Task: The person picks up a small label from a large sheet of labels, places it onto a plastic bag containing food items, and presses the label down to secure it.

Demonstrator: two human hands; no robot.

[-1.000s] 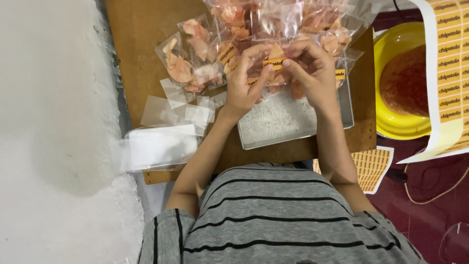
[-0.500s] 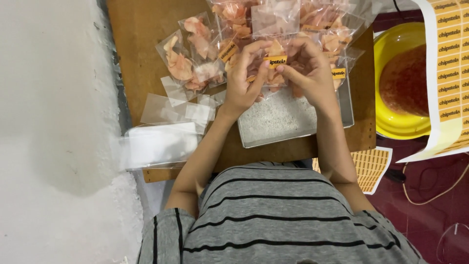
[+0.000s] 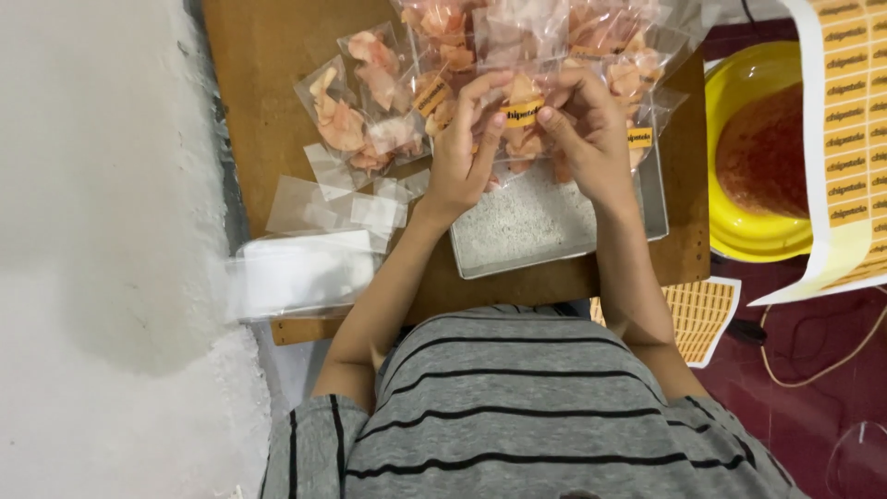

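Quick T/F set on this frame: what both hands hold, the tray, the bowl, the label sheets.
1. Both hands hold one small clear packet of pinkish chips. True: the left hand and right hand pinch the packet between them.
2. The packet carries a blue sticker. False: its sticker is orange.
3. The metal tray holds whitish crumbs. True.
4. The yellow bowl is empty. False: it holds a reddish-brown mass.
5. The label sheet lies at the left of the wooden board. False: it lies at the right, over the bowl's edge.
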